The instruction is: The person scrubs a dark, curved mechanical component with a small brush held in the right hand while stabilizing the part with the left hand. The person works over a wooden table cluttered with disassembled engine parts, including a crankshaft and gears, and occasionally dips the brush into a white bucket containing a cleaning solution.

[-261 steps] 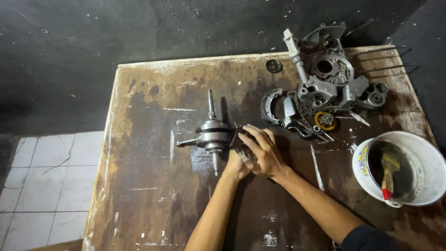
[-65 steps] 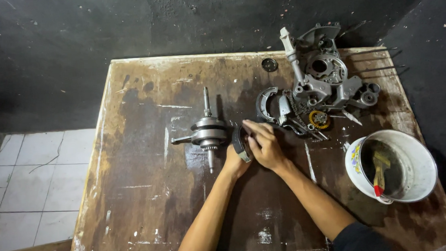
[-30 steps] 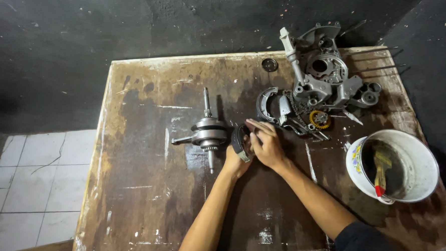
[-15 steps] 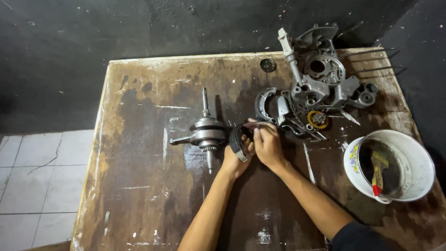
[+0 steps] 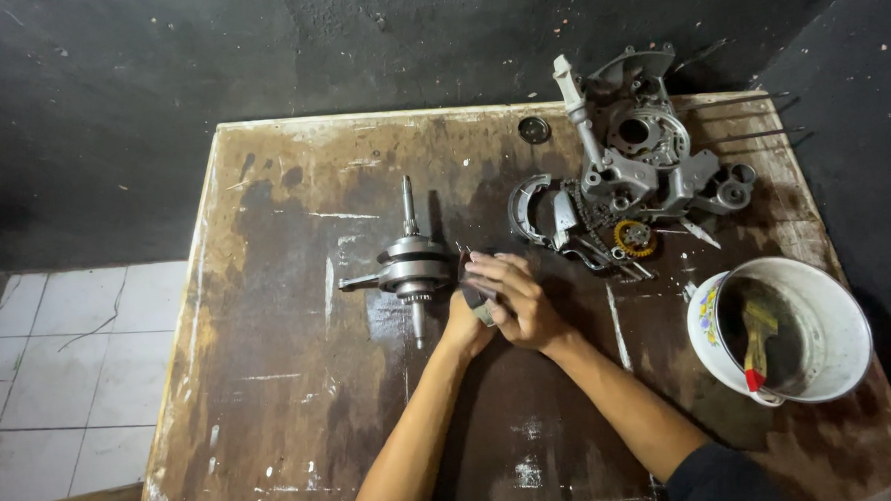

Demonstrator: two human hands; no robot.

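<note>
Both my hands meet at the middle of a worn wooden table (image 5: 271, 388). My left hand (image 5: 463, 325) holds a curved grey brake shoe (image 5: 470, 291) from below. My right hand (image 5: 516, 300) lies over the shoe with its fingers pressed flat on the curved face, hiding most of it. Just left of my hands lies a metal crankshaft (image 5: 411, 267) with its shaft pointing away from me.
A second brake shoe (image 5: 526, 208), a chain and a yellow gear (image 5: 632, 237) lie beside a grey engine casing (image 5: 647, 152) at the back right. A white bowl (image 5: 790, 331) holding dark liquid and a brush stands at the right. A small round cap (image 5: 533, 129) sits near the far edge.
My right hand has slid down over the brake shoe toward me, covering the curved face that showed half a second ago. The left hand keeps its grip.
</note>
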